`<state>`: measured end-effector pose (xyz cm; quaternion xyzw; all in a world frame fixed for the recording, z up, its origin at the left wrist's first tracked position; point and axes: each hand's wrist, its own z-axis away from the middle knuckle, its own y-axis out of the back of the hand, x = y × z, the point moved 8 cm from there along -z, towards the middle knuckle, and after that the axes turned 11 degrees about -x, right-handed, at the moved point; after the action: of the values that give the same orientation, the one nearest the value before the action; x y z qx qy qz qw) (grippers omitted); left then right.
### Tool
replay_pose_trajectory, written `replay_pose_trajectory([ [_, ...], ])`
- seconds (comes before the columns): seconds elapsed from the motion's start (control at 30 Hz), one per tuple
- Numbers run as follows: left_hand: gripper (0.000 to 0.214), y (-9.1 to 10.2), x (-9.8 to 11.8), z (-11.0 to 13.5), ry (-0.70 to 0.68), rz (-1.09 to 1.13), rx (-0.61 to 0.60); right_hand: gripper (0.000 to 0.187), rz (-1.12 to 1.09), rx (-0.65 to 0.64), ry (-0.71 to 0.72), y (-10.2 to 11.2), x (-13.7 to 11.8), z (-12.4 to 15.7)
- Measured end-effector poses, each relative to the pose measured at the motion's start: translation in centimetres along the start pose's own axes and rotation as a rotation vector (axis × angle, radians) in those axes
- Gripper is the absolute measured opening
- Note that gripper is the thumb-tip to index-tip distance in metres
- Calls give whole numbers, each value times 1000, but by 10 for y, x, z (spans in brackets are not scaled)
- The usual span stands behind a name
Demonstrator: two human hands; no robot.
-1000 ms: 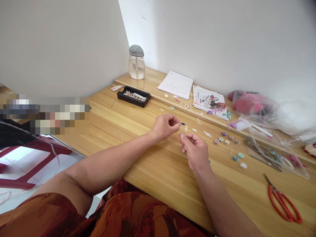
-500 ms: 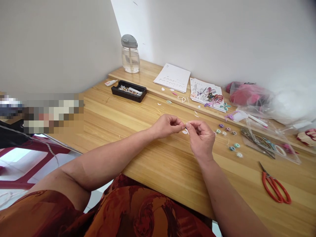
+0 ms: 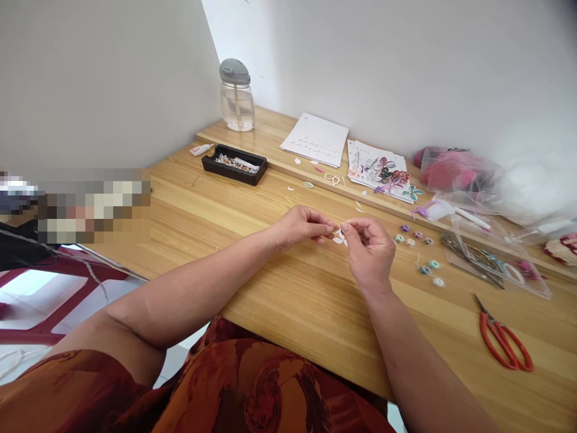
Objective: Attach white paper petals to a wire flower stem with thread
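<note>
Thumb and index finger of my left hand (image 3: 305, 228) are pinched together, its tip almost meeting the right hand. My right hand (image 3: 370, 249) also pinches with thumb and index finger; a tiny dark bit shows at the thumb tip. What lies in either pinch is too small to name. White petal-shaped pieces (image 3: 338, 240) show just under the fingertips, partly covered by the right hand; I cannot tell whether they are held or lie on the table. Several small thread spools (image 3: 425, 270) sit right of my right hand.
Red-handled scissors (image 3: 505, 343) lie at the right. A black tray (image 3: 234, 174) of beads, a water bottle (image 3: 238, 102) and a white card stack (image 3: 315, 141) stand farther back. Coloured flower pieces (image 3: 392, 177) rest on cards, near a clear pouch (image 3: 534, 282) and plastic bags (image 3: 469, 180).
The fingertips have drawn slightly apart, the right hand shifting a little to the right. More of the white petal-shaped pieces shows between them. The view has tilted slightly.
</note>
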<state>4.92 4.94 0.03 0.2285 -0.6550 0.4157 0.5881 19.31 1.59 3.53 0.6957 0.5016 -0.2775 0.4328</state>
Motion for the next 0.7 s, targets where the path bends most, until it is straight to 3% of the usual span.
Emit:
replay_pose_trajectory([
  [0.3,23,-1,-7,0,22,97,24,12,-9,24,-17,0,3,1],
  [0.7,14,-7,-11,0,50,213,47,16,-126,53,-101,-1,9,1],
])
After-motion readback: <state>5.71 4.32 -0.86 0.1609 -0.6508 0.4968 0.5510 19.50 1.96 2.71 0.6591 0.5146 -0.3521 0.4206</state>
